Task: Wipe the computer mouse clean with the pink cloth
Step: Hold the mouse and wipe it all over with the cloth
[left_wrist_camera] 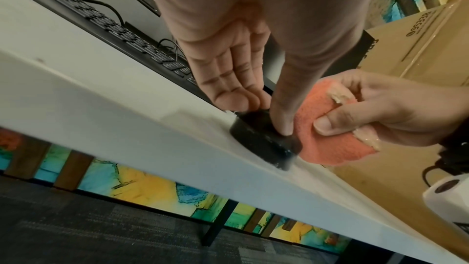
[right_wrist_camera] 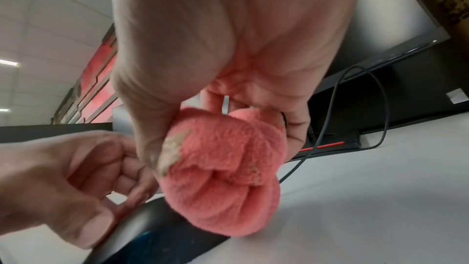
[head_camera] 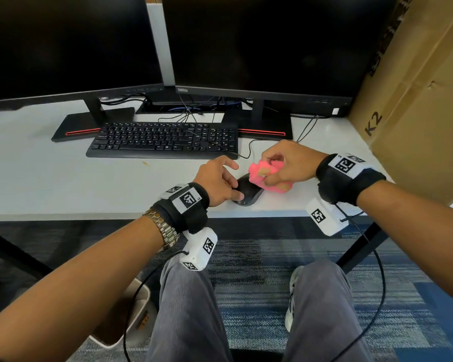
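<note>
Your knees are nearest, then both forearms reaching over the near tabletop edge. Your left hand pins the computer mouse: thumb on its near-right side, fingertips on its far-left side, so that grip is grasping the mouse. Mouse sits flat on the tabletop, just inside the near edge, long axis running near-left to far-right. Your right hand is clenched round the pink cloth, bunched into a wad. The wad touches the mouse's far-right end and hangs down toward the tabletop beside it. Key relation: mouse lies left and nearer from the cloth grip, so my read is the next stroke drags along the long axis toward your left thumb. Right wrist is raised, palm down. Beyond: keyboard, two dark monitors, cardboard box far right.
</note>
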